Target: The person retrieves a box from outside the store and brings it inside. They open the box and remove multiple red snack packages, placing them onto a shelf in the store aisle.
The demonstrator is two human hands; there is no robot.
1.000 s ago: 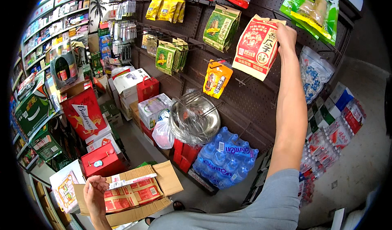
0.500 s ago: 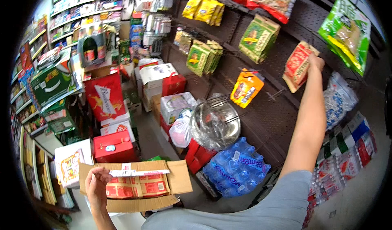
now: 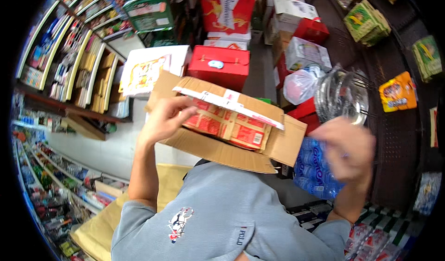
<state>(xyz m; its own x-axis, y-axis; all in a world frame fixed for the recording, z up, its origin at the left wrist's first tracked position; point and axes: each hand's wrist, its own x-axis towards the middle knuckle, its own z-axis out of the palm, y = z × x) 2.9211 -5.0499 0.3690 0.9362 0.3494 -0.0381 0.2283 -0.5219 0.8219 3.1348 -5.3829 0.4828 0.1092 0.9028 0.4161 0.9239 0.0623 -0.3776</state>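
An open cardboard box [image 3: 222,152] lies tilted in front of me with its flaps spread. Inside are several red-and-tan packets [image 3: 248,133]. Over the box's left end is my left hand [image 3: 164,119], fingers bent and thumb apart, with nothing visible between them; whether it touches the flap [image 3: 232,105] with the white strip is unclear. Beyond the box's right end, my right hand [image 3: 345,149] is smeared by motion, and I see nothing in it. At the right rim, a red-and-tan packet [image 3: 434,126] shows in part against the dark shelf panel.
A pack of bottled water [image 3: 313,173] sits behind my right hand. Metal basins [image 3: 343,94], a red box [image 3: 218,64] and a white carton [image 3: 153,68] stand beyond. Green packets [image 3: 366,22] and an orange packet [image 3: 397,92] hang on the right. Shelves [image 3: 69,57] line the left.
My right hand has left the hanging red-and-tan packet and come down beside the box. My view has swung down and left. The left hand now reaches farther over the box.
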